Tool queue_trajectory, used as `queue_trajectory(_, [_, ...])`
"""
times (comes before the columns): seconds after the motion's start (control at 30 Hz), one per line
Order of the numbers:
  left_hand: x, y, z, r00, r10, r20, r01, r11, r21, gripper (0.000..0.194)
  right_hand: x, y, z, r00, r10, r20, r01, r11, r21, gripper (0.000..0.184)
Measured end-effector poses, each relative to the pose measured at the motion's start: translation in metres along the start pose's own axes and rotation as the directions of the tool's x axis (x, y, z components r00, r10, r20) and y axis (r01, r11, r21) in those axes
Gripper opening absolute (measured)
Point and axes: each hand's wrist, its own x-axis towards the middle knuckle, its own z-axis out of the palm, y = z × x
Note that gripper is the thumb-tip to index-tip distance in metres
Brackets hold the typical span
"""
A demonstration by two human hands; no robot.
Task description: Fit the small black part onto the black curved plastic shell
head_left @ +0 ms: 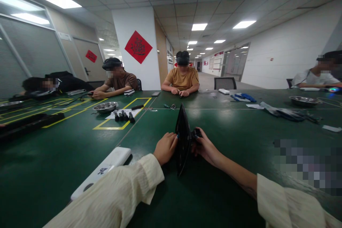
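Over the green counter (227, 196), a black panel (183, 146) stands upright, edge-on, between the left hand (165, 148), curled fingers against its left face, grip unclear, and the right hand (206, 148), fingers wrapped round its black block (198, 133).

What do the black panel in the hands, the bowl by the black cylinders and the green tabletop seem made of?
Black panel: probably hard plastic, given its smooth sheen and thin, stiff edge; coated metal is possible. Bowl: most likely polished metal, being silvery with bright reflections. Green tabletop: smooth, semi-glossy, with blurred reflections; perhaps rubber or vinyl, though the look leaves that open.
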Motion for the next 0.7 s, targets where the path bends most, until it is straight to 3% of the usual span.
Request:
queue_trajectory(0.17, [0.000,0.001,0.000,0.999,-0.016,0.031,0.016,1.000,0.014,0.045,-0.004,-0.005,0.003,0.999,-0.008,0.034,0.007,1.000,0.016,0.064])
queue_trajectory(0.33, [-0.002,0.002,0.002,0.995,-0.016,-0.102,0.018,1.000,0.012,0.038,-0.005,-0.006,0.005,0.999,-0.016,0.034,0.017,1.000,-0.021,0.055])
queue_trajectory(0.43, [-0.002,0.003,0.004,0.996,-0.028,-0.085,0.025,0.999,-0.032,0.035,-0.005,-0.007,0.005,1.000,-0.014,0.025,0.015,0.999,-0.041,0.049])
queue_trajectory(0.7, [-0.005,0.014,0.009,0.966,-0.257,-0.031,0.241,0.936,-0.255,0.024,-0.004,-0.006,0.005,1.000,-0.011,-0.007,0.010,0.999,-0.047,0.046])
